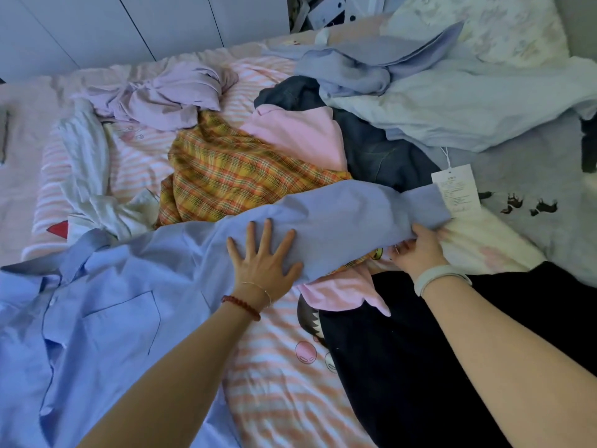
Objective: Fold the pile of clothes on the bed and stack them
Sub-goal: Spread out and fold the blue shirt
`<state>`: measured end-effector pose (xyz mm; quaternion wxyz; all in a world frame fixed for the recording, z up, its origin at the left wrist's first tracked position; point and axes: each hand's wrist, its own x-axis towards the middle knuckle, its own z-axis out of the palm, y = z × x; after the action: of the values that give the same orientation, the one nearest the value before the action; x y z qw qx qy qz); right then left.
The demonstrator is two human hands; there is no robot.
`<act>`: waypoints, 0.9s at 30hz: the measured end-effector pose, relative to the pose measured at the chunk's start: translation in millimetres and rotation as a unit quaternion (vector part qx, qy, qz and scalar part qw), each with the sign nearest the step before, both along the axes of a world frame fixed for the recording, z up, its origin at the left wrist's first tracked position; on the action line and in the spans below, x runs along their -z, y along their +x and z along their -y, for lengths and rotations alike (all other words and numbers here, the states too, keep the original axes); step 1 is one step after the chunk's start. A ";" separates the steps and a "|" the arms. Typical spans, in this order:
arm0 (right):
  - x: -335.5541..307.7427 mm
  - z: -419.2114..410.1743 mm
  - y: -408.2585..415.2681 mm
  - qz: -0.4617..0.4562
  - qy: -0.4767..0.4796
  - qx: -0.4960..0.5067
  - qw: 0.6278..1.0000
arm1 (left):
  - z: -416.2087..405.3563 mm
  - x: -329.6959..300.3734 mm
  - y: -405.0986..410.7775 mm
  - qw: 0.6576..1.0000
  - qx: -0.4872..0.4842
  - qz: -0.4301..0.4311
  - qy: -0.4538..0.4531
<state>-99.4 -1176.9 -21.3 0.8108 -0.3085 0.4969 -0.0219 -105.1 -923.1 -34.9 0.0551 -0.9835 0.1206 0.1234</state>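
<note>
Head view: you spread the blue shirt (97, 305) on the bed (271, 376), left hand (263, 260) flat with fingers released on its sleeve (339, 218), right hand (420, 250) pinching the cuff end; next, likely fold the sleeve across the body.

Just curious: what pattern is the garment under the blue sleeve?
Yellow-and-orange plaid garment, clearest in the head view.

A home bedroom: striped bedsheet (277, 379), pillow (504, 30), wardrobe doors (129, 24).
</note>
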 end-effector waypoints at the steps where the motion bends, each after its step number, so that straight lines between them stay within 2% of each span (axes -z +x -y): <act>1: -7.9 -0.2 -0.5 0.027 0.001 0.015 1.000 | 2.1 0.5 3.1 1.000 -0.005 -0.021 0.001; 3: -26.4 -1.4 -2.5 0.068 -0.006 0.036 0.997 | 6.4 -4.1 6.5 0.998 -0.023 -0.059 -0.030; 5: -46.9 -6.2 -7.6 0.088 -0.061 0.053 0.993 | 8.1 -13.4 4.9 0.990 -0.047 -0.062 -0.118; 7: -67.1 -16.4 -13.2 0.093 -0.203 0.024 0.975 | 4.2 -28.9 -4.7 0.963 -0.090 -0.034 -0.254; 8: -78.8 -25.2 -16.6 0.102 -0.278 -0.006 0.955 | -0.7 -40.4 -12.6 0.935 -0.126 -0.021 -0.332; 10: -100.0 -47.9 -23.4 0.139 -0.405 -0.068 0.901 | -18.5 -66.3 -29.6 0.860 -0.193 -0.008 -0.472; 13: -136.2 -101.8 -36.4 0.230 -0.513 -0.136 0.816 | -66.0 -106.5 -58.2 0.740 -0.277 -0.031 -0.612; 16: -166.9 -177.9 -59.6 0.340 -0.559 -0.231 0.720 | -136.9 -139.3 -81.7 0.568 -0.369 -0.102 -0.729; 18: -177.8 -237.0 -84.1 0.395 -0.551 -0.303 0.670 | -197.5 -152.9 -101.7 0.449 -0.406 -0.147 -0.782; 19: -180.0 -267.6 -99.0 0.418 -0.548 -0.335 0.643 | -229.0 -157.3 -114.5 0.404 -0.407 -0.153 -0.805; 22: -170.5 -355.3 -153.6 0.485 -0.505 -0.463 0.544 | -322.4 -157.8 -164.1 0.318 -0.402 -0.165 -0.843; 25: -133.7 -419.3 -210.3 0.506 -0.447 -0.612 0.412 | -395.1 -139.3 -219.2 0.226 -0.329 -0.278 -0.874; 26: -118.7 -432.6 -225.8 0.498 -0.435 -0.651 0.373 | -411.9 -133.9 -236.5 0.223 -0.343 -0.302 -0.861; 27: -104.2 -442.4 -239.1 0.480 -0.434 -0.679 0.347 | -429.2 -124.6 -253.1 0.253 -0.403 -0.304 -0.825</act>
<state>-338.5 -734.5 82.9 0.4004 -0.7859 -0.4358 0.1792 -358.2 -493.8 89.7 -0.8842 -0.3050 -0.2473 0.2531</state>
